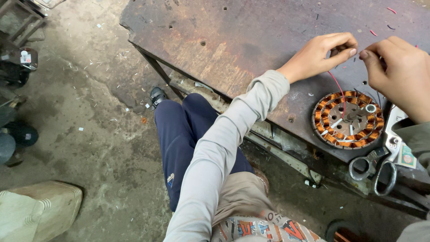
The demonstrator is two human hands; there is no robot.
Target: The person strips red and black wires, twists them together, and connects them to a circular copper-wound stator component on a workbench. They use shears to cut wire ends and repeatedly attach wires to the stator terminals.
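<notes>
A round motor stator (348,119) with copper-coloured windings lies flat on the rusty metal table (233,40) near its front edge. A thin red wire (337,85) rises from the stator. My left hand (320,54) pinches the upper end of that wire above the stator. Close to its right, my right hand (398,71) is closed with thumb against fingers, apparently on the same wire end. The fingertips of both hands nearly meet.
Metal scissors (374,168) lie at the table's front edge beside the stator, next to a small printed card (406,157). Bits of red wire (373,32) litter the tabletop. My legs are under the table edge. A pale sack (38,208) and dark objects (15,134) sit on the dusty floor left.
</notes>
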